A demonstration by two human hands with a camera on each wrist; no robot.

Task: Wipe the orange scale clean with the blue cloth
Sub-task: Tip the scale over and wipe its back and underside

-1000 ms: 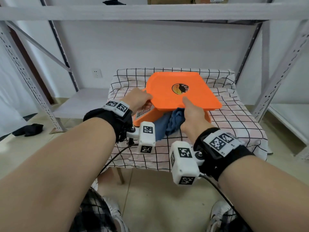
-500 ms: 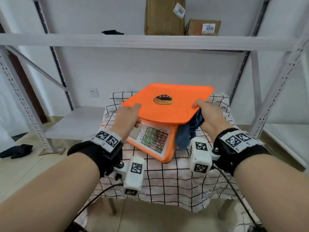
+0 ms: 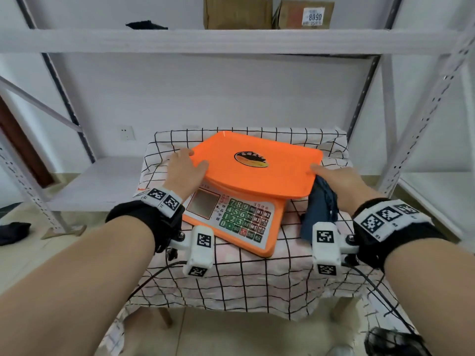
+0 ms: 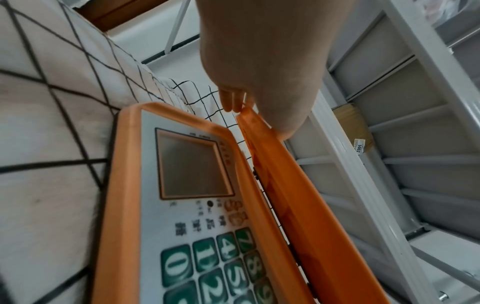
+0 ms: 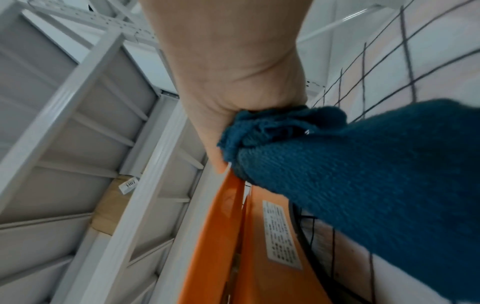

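The orange scale (image 3: 257, 173) sits level on the checked tablecloth, its keypad panel (image 3: 231, 217) facing me. My left hand (image 3: 183, 168) grips the left edge of the scale's tray, thumb on top and fingers past the rim; the left wrist view shows the same hand (image 4: 259, 72) on the tray edge (image 4: 285, 185). My right hand (image 3: 339, 178) holds the bunched blue cloth (image 3: 321, 201) against the tray's right edge, thumb on the rim. In the right wrist view the cloth (image 5: 363, 174) fills the hand (image 5: 233, 82) beside the tray (image 5: 215, 236).
The small table (image 3: 257, 283) stands inside a grey metal rack. An upper shelf (image 3: 231, 41) carries cardboard boxes (image 3: 236, 11). A low shelf (image 3: 102, 181) lies at the left and a rack upright (image 3: 411, 137) at the right. A dark item (image 3: 12, 232) lies on the floor.
The scale, tilted and held up before, has come down flat onto the table. Both hands moved out to the tray's left and right edges, the cloth going along with the right hand.
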